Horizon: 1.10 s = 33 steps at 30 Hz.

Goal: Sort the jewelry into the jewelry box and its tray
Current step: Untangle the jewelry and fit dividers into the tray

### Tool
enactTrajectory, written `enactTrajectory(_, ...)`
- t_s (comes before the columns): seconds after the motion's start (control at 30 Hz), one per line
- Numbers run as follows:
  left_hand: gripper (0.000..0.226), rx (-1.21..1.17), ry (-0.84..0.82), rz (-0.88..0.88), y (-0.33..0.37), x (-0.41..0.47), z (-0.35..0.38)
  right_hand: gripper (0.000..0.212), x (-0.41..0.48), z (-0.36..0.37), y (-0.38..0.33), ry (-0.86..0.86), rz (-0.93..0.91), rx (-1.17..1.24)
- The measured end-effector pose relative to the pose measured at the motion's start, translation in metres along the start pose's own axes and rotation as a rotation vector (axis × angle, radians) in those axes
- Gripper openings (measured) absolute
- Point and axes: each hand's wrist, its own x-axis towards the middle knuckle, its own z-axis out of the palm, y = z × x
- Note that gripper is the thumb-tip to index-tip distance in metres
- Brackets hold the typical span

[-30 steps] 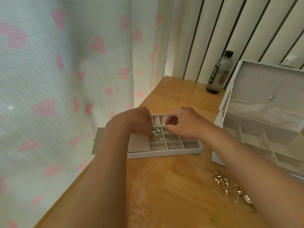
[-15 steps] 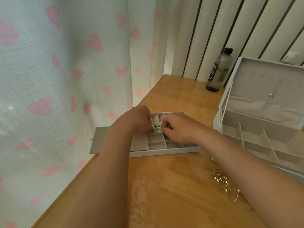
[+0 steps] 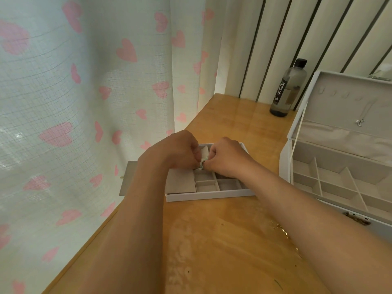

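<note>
A grey compartment tray point(image 3: 212, 196) lies on the wooden table point(image 3: 222, 247). Over its middle cells my left hand point(image 3: 176, 151) and my right hand point(image 3: 227, 160) meet, both with curled fingers pinching a small pale green jewelry piece point(image 3: 202, 164), mostly hidden between the fingertips. The white jewelry box point(image 3: 339, 166) stands open at the right, its lid up, with a silver pendant point(image 3: 360, 122) hanging inside the lid. A few gold jewelry pieces point(image 3: 281, 229) peek out beside my right forearm.
A dark-capped bottle point(image 3: 288, 90) stands at the back of the table by the striped wall. A heart-patterned curtain point(image 3: 84, 102) hangs along the table's left edge. A grey card point(image 3: 127, 181) sticks out past that edge beside the tray.
The green piece was spread out with loose strands a second ago; now it is bunched tightly between both hands' fingertips. The hands have closed in together over the tray.
</note>
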Motion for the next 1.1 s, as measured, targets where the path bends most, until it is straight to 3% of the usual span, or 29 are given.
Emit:
enactTrajectory(0.2,0.016,-0.042,-0.089,0.017,0.0,-0.002,-0.002,0.028,0.009,0.001,-0.004,-0.038,0.092,0.036)
enactTrajectory(0.33,0.012,-0.063,-0.035,0.043,0.0,0.003,0.004,0.013,0.008,0.001,0.0,-0.041,0.067,0.052)
enactTrajectory(0.53,0.009,-0.028,0.03,0.016,0.0,0.01,0.016,0.006,0.005,-0.011,0.008,-0.063,0.052,0.151)
enactTrajectory(0.63,0.005,0.057,0.089,-0.032,-0.001,0.015,0.023,0.01,0.008,-0.016,0.018,0.017,0.078,0.207)
enactTrajectory(0.73,0.009,0.095,0.136,-0.077,0.0,0.017,0.028,0.033,0.008,-0.016,0.024,0.003,-0.003,0.179)
enactTrajectory(0.8,0.017,0.104,0.16,-0.099,0.0,0.018,0.029,0.036,0.008,-0.013,0.023,-0.035,-0.082,0.144)
enactTrajectory(0.97,0.033,0.1,0.199,-0.095,-0.001,0.016,0.029,0.023,0.008,-0.009,0.02,-0.026,-0.185,0.046)
enactTrajectory(1.1,0.026,0.085,0.202,-0.081,-0.001,0.015,0.028,0.016,0.003,-0.004,0.017,0.013,-0.345,0.0)
